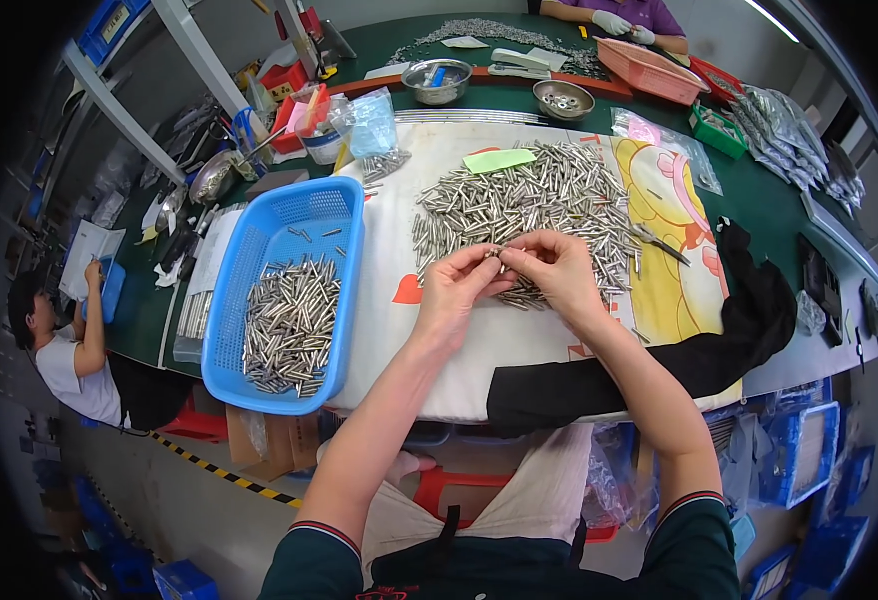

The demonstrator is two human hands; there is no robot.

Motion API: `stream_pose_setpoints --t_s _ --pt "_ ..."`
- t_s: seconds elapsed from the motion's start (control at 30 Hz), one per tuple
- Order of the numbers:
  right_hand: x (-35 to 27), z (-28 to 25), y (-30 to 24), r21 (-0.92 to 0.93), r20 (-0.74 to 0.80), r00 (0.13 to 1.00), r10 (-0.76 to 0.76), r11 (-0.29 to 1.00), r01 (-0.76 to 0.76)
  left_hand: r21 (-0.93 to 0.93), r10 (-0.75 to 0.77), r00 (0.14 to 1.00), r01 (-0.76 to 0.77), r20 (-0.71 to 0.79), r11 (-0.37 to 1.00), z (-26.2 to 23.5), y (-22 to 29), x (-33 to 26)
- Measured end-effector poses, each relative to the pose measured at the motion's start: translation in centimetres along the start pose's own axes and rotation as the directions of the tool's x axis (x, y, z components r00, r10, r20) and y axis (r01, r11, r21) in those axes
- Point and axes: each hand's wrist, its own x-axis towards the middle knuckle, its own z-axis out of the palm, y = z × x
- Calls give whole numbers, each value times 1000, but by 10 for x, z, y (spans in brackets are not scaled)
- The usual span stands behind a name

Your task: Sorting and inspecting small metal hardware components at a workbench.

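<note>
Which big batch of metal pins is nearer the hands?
The loose heap with green paper on it; the other batch lies left, in the blue basket.

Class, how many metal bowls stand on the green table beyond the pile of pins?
2: the larger bowl with a blue object inside, and the smaller bowl to its right. Others may be hidden.

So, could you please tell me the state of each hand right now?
Left hand: closed, pinching what looks like a small metal piece.
Right hand: closed, pinching at the same piece.
</note>
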Motion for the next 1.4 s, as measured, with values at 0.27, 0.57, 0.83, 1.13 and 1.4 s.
stream_pose_setpoints --t_s 0.27,0.57,0.83,1.13,1.4 --pt "-4 4 0 -111 -48 983 -176 979 170 -23 -71 997 70 -11 997 -1 0 -1" --pt "-3 -1 -4 -247 31 981 -194 949 195 78 -44 999 45 -23 996 -4 -3 0" --pt "-1 -6 -7 -202 112 986 -121 969 142 192 25 999 -20 -27 981 0 -3 -2" --pt "-2 -5 -11 -199 118 993 -20 979 44 234 129 990 -113 -52 966 2 -4 -4" --pt "-4 0 -3 -147 16 993 -121 982 122 218 97 994 -84 -51 972 4 -3 -3"
